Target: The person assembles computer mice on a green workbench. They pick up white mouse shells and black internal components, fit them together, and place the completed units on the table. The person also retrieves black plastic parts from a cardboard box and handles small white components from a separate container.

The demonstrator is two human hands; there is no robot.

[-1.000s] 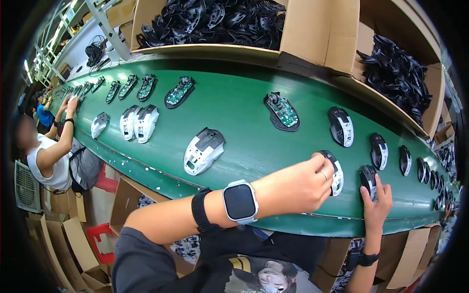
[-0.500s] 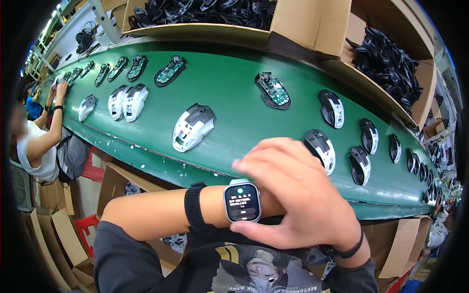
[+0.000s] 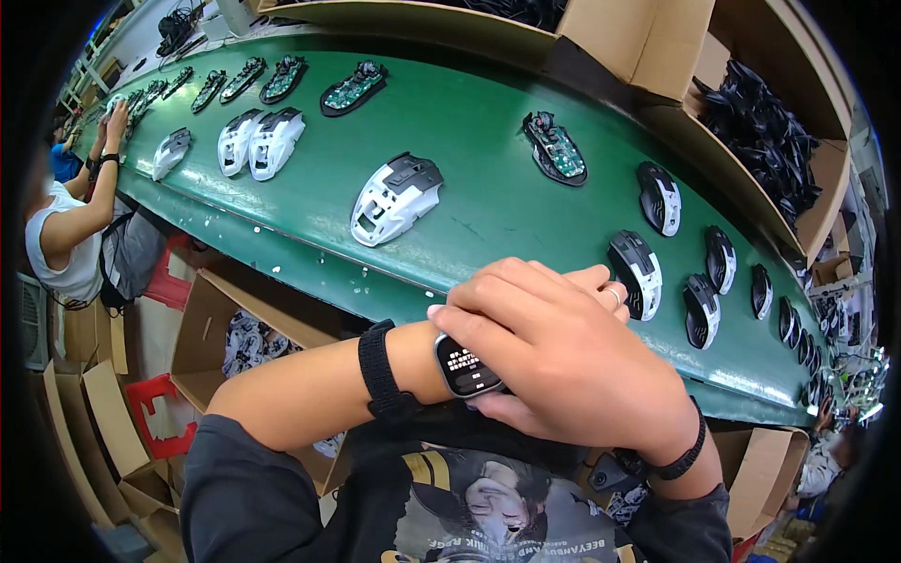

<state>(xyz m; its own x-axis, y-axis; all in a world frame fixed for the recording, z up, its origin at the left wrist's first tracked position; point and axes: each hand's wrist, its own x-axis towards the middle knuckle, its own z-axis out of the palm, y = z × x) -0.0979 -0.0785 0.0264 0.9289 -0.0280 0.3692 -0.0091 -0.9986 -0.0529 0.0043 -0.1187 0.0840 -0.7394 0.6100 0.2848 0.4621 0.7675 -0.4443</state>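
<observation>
My right hand (image 3: 572, 361) is closed over the smartwatch (image 3: 466, 366) on my left wrist, its fingers across the top edge and its thumb at the lower edge. The lit screen shows only in part. Behind my right hand, a little of my left hand (image 3: 612, 293) shows, with a ring on one finger; its other fingers are hidden. Beyond my hands on the green bench lie a white and grey mouse top shell (image 3: 394, 199) and a mouse base with a bare circuit board (image 3: 556, 148). A white and black mouse (image 3: 636, 273) lies just past my hands.
More top shells (image 3: 275, 144) and open mouse bases (image 3: 355, 89) lie at the left. Several mice (image 3: 702, 311) line the right. A carton of black parts (image 3: 765, 141) stands at the back right. A co-worker (image 3: 70, 235) sits at the far left beside red stools and cartons.
My right hand has come down onto the watch and closed around it, covering part of the screen. The view has shifted, so the bench items sit higher in the picture.
</observation>
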